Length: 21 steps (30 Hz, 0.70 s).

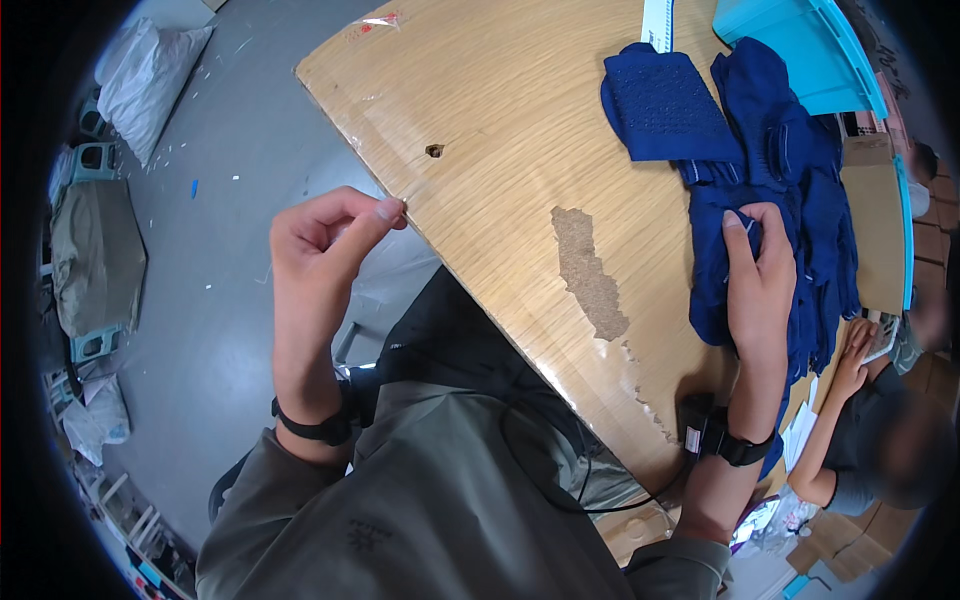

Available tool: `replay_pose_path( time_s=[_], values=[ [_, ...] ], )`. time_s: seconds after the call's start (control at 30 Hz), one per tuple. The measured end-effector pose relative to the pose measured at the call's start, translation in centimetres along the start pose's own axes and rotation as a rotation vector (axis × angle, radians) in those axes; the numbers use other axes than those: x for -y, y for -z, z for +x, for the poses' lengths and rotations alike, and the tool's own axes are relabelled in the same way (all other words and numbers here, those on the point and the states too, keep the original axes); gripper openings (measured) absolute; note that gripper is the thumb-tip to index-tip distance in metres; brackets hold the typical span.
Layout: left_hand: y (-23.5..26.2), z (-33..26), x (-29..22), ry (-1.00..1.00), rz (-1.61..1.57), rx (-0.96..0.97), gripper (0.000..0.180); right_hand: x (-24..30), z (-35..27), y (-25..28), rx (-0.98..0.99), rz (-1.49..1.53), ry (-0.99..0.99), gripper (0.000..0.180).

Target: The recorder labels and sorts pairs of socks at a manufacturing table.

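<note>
My left hand [325, 238] is held at the table's left edge, thumb and forefinger pinched together. Whatever sits between those fingertips, if anything, is too small to name. On the right, my right hand [762, 275] rests on a pile of navy-blue knit fabric pieces [735, 180], its thumb and forefinger pinching a bit of the cloth where a pale edge shows. One flat piece with a dotted, textured surface [668, 105] lies folded at the far end of the pile. Several others are heaped together beside and under my right hand.
The wood-grain table [500, 160] has a small hole and a torn patch of surface [590, 275]. A turquoise bin [800, 50] stands at the far right. Beyond the pile sits another person [850, 390]. White sacks [150, 85] and stools lie on the grey floor at left.
</note>
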<state>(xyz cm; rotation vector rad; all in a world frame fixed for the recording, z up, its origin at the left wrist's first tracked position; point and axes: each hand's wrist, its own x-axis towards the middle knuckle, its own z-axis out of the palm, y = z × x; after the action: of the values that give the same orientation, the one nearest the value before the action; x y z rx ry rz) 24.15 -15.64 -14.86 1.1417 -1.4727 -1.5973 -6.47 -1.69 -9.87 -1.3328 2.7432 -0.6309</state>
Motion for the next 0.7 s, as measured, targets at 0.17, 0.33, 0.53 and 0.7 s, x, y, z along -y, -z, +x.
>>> replay_pose_path(
  time_s=[0.17, 0.33, 0.53, 0.7],
  values=[
    [0.1, 0.3, -0.5, -0.022, 0.064, -0.018, 0.014, 0.2, -0.1, 0.1, 0.013, 0.013, -0.012, 0.028],
    [0.3, 0.4, -0.7, -0.019, 0.083, -0.011, 0.014, 0.2, 0.0, 0.0, 0.005, 0.012, 0.006, 0.029],
    [0.1, 0.2, -1.8, -0.043, 0.163, -0.011, 0.014, 0.1, 0.0, 0.0, -0.01, -0.002, 0.009, 0.029],
    [0.3, 0.4, -2.0, -0.058, 0.137, -0.014, 0.013, -0.1, 0.0, -0.1, -0.001, 0.028, 0.026, 0.03]
  ],
)
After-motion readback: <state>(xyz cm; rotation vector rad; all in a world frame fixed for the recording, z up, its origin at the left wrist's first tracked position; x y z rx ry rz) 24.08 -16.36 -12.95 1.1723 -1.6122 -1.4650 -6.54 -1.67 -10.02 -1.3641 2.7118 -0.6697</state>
